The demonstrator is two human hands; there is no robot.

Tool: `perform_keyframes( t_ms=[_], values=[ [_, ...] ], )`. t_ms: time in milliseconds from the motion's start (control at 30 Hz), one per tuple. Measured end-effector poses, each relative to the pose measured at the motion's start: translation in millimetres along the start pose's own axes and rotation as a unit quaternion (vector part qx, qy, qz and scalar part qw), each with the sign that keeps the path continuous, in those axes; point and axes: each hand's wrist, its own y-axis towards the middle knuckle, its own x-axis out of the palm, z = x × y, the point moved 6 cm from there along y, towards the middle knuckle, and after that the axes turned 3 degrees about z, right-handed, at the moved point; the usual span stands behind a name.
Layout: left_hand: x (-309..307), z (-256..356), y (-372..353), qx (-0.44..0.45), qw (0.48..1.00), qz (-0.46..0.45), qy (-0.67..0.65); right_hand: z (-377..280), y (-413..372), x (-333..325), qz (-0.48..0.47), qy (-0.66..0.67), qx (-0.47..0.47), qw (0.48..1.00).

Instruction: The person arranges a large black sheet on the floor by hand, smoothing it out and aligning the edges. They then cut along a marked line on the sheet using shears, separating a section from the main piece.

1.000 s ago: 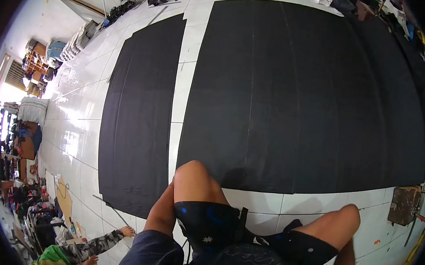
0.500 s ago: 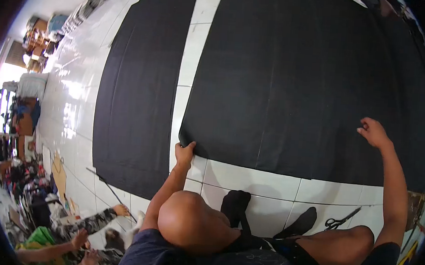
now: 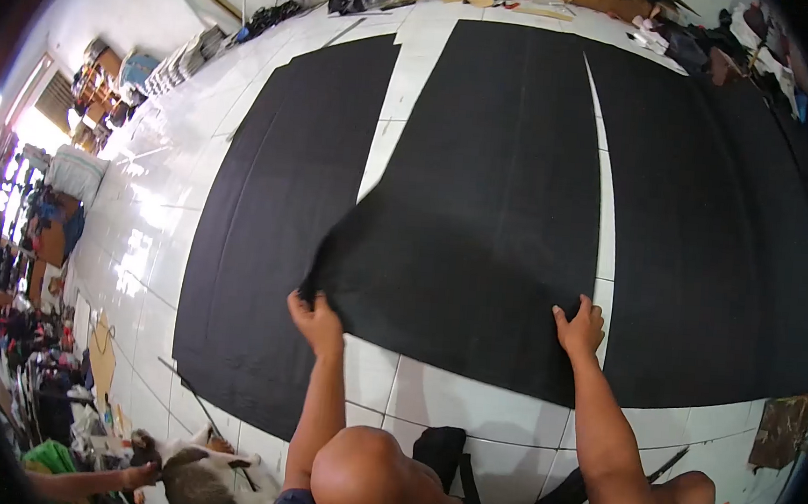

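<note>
Three black sheets of fabric-like material lie side by side on the white tiles. My left hand [image 3: 317, 323] pinches the near left corner of the middle black sheet [image 3: 481, 220], lifted and curled over the left black sheet [image 3: 281, 206]. Near the middle sheet's right edge, my right hand [image 3: 581, 326] rests with thumb and fingers apart. A narrow tile gap separates that edge from the right black sheet [image 3: 704, 245]. Below my right forearm, only the tip of the scissors [image 3: 668, 465] shows.
At lower left, a co-worker's hand [image 3: 140, 475] touches a grey and white cat [image 3: 205, 482]. A thin dark rod [image 3: 193, 392] lies close by. Clutter lines the left side and far wall. A brown board [image 3: 781, 430] lies at the right.
My left hand has drawn the sheet's corner leftward over the left sheet. My right hand has moved left to the middle sheet's edge. A gap has opened between the middle and right sheets.
</note>
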Motion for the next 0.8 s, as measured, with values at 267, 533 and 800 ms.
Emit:
perform_keyframes(
  t_ms=[267,533,800],
  values=[
    [-111.7,-38.0,50.3,-0.011,0.997,0.071,0.036,-9.1,-8.2,35.7,-0.051,0.1,0.06,0.992],
    [-214.5,-63.3,33.0,-0.044,0.977,0.152,0.14,-65.6,-55.8,66.9,-0.087,0.231,0.055,0.967],
    [-371.3,-176.7,-30.4,-0.236,0.958,0.163,0.019,-79.8,-107.5,108.8,-0.216,0.22,-0.07,0.949]
  ],
)
